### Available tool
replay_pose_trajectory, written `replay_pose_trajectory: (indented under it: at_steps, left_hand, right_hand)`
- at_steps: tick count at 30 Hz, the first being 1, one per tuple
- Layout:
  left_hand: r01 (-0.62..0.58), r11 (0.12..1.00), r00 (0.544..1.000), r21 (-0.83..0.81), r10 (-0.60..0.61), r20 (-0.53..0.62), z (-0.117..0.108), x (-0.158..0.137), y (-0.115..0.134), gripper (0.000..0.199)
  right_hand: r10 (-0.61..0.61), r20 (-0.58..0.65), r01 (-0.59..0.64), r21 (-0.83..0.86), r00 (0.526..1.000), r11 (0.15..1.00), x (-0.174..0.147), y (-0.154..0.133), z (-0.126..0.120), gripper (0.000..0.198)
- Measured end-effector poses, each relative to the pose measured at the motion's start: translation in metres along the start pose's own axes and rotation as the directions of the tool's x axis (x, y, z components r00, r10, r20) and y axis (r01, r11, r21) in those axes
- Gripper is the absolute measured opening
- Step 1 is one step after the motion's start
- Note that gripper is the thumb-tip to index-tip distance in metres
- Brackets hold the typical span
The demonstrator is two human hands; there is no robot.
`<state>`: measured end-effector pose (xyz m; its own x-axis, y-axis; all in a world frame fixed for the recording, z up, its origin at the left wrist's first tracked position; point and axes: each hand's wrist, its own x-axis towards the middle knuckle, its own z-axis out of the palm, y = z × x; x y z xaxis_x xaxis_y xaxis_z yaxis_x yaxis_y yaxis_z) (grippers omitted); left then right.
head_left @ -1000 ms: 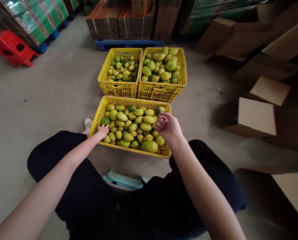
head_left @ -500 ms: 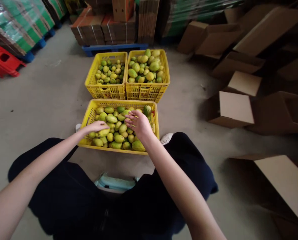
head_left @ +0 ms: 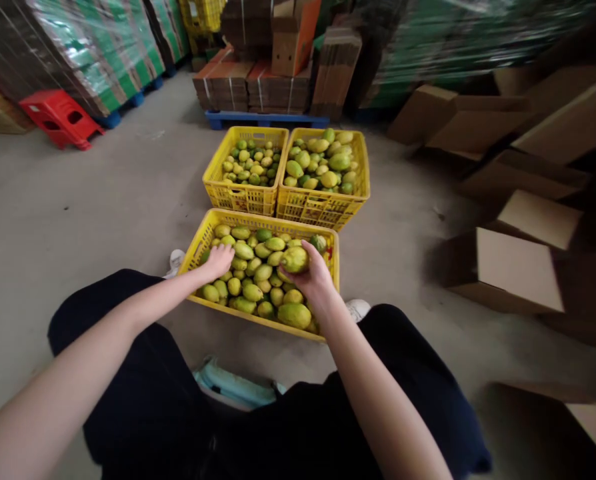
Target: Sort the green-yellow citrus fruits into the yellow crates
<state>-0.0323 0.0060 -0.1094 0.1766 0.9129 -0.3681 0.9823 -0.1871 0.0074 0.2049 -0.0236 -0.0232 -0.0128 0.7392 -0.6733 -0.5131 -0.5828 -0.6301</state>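
A large yellow-green lemon (head_left: 295,260) is gripped in my right hand (head_left: 318,277), raised over the right part of the near yellow crate (head_left: 258,322). My left hand (head_left: 221,261) reaches down onto the fruit at the crate's left side, its fingers curled together and pointing down. Whatever lies under those fingers is hidden by the hand. Several lemons (head_left: 253,292), green to yellow and of mixed sizes, fill the crate. A dark green, ridged fruit (head_left: 319,243) rests in its far right corner.
Two more yellow crates (head_left: 245,199) (head_left: 323,207) of lemons stand just behind. Cardboard boxes (head_left: 521,270) lie to the right. Flattened cartons (head_left: 281,90) sit on a blue pallet (head_left: 268,121) at the back. A red stool (head_left: 63,119) stands far left. My shoes flank the near crate.
My right hand was open over the crate and now grips a large lemon. My left hand, earlier at a large yellow lemon, has moved farther back in the crate. The whole view has shifted.
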Motion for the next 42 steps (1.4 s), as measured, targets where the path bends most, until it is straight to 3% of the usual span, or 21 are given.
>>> replay_pose_trajectory:
  at_steps: [3, 6, 9, 12, 17, 20, 23, 27, 29, 31, 35, 37, 39, 42]
  left_hand:
    - [-0.033, 0.998, 0.999, 0.059, 0.034, -0.011, 0.029, 0.007, -0.002, 0.065]
    - [-0.064, 0.994, 0.998, 0.093, 0.064, 0.004, 0.036, 0.031, 0.004, 0.084]
    - [-0.081, 0.993, 0.996, 0.082, 0.077, 0.051, 0.036, 0.055, 0.014, 0.088]
    - [-0.031, 0.998, 0.998, 0.046, 0.029, 0.062, 0.038, 0.063, 0.023, 0.082]
    - [0.051, 0.999, 0.997, -0.005, -0.050, 0.064, 0.043, 0.041, 0.022, 0.060]
    - [0.062, 0.997, 0.984, -0.053, -0.052, 0.169, 0.058, 0.012, 0.015, 0.047]
    - [0.071, 0.987, 0.957, -0.142, -0.027, 0.289, 0.081, -0.015, 0.009, 0.040]
    - [0.128, 0.939, 0.943, -0.320, -0.016, 0.331, 0.093, -0.026, 0.005, 0.039]
    - [0.189, 0.852, 0.939, -0.489, -0.010, 0.344, 0.082, -0.019, 0.002, 0.042]
    - [0.231, 0.703, 0.944, -0.673, 0.005, 0.329, 0.061, -0.007, -0.002, 0.049]
    - [0.160, 0.401, 0.971, -0.902, 0.102, 0.217, -0.005, 0.006, -0.009, 0.055]
    - [0.080, 0.274, 0.981, -0.958, 0.148, 0.124, -0.039, -0.001, -0.009, 0.059]
    - [-0.081, 0.196, 0.989, -0.977, 0.141, -0.053, -0.065, -0.016, -0.008, 0.061]
    - [-0.331, 0.153, 0.942, -0.931, 0.118, -0.315, -0.080, -0.046, -0.001, 0.068]
  right_hand:
    - [0.044, -0.061, -0.035, 0.152, 0.997, 0.988, -0.002, -0.001, -0.011, 0.012]
    - [0.078, -0.039, -0.069, 0.194, 0.996, 0.979, -0.007, 0.001, -0.022, 0.015]
    - [0.131, -0.061, -0.120, 0.158, 0.990, 0.980, -0.012, 0.002, -0.029, 0.012]
    - [0.071, -0.055, -0.069, 0.052, 0.996, 0.996, -0.016, 0.001, -0.027, 0.013]
    - [-0.060, 0.005, 0.060, -0.126, 0.998, 0.990, -0.021, 0.007, -0.011, 0.038]
    - [-0.068, 0.022, 0.071, -0.224, 0.997, 0.972, -0.021, 0.015, -0.005, 0.049]
    - [-0.047, 0.023, 0.052, -0.268, 0.999, 0.962, -0.018, 0.024, -0.003, 0.051]
    - [-0.017, 0.056, 0.033, -0.292, 0.998, 0.956, -0.012, 0.031, -0.004, 0.041]
    - [0.019, 0.067, 0.001, -0.294, 0.998, 0.956, -0.009, 0.031, -0.003, 0.032]
    - [0.036, 0.036, -0.024, -0.294, 0.999, 0.956, -0.006, 0.029, -0.002, 0.028]
    - [-0.037, 0.049, 0.044, -0.150, 0.998, 0.988, -0.002, 0.016, -0.001, 0.034]
    - [-0.138, 0.065, 0.142, -0.071, 0.988, 0.987, -0.004, 0.005, -0.003, 0.043]
    - [-0.305, 0.020, 0.306, -0.076, 0.952, 0.949, -0.008, -0.005, -0.008, 0.054]
    - [-0.587, -0.041, 0.567, -0.216, 0.808, 0.795, -0.020, -0.015, -0.012, 0.068]
